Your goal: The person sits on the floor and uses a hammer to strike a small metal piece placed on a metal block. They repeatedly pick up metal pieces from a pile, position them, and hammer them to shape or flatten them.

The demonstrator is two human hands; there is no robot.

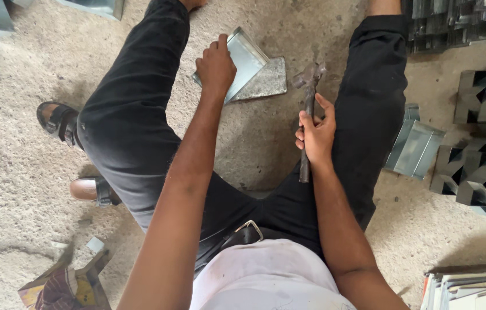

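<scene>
I sit on a rough concrete floor with my legs in black trousers spread apart. My left hand (215,64) grips the near edge of a folded sheet-metal tray piece (247,57), which rests tilted on a flat grey metal block (268,80) between my legs. My right hand (314,133) is closed around the handle of a dark hammer (308,86). The hammer's head points away from me, just right of the block and above the floor.
Another bent sheet-metal piece (415,146) lies by my right leg. Stacks of dark folded metal boxes (484,143) fill the right side. Flat sheets (472,287) lie at the lower right. Sandals (59,123) and scraps (65,284) sit on the left.
</scene>
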